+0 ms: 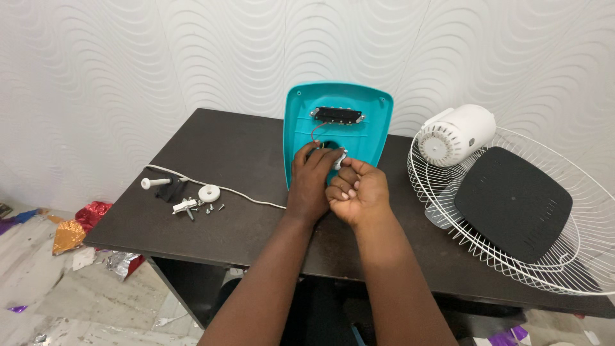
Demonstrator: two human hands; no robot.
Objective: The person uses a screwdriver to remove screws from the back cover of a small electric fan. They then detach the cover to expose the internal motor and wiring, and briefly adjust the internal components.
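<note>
Left hand: the left hand (314,182) lies over the round hole in the teal plastic fan base shell (337,128), fingers curled onto a small white part (339,160) at the hole's rim; closed around it, as far as shows.
Right hand: the right hand (359,191) is fisted just right of the left, touching it, fingertips tucked under; whether it pinches anything I cannot tell.
Shell position: centre of the dark brown table (218,154), tilted up, far edge towards the wavy white wall (128,64).
Slip risk: the shell could probably tip or slide if pressed hard, since only the hands steady it.
Wire risk: a thin red wire (315,130) runs from the black switch block (337,115) to the hole; twisting may strain it.
Loose parts: small screws (210,207) and a white round knob (209,193) lie left, near the white cord (243,194); a sweeping elbow could scatter them.
Right side: the white wire fan guard (576,256) overhangs the near edge, holding a black square plate (512,202) and the white motor housing (456,134); a nudge might drop it.
Open room: bare tabletop near left of the hands.
</note>
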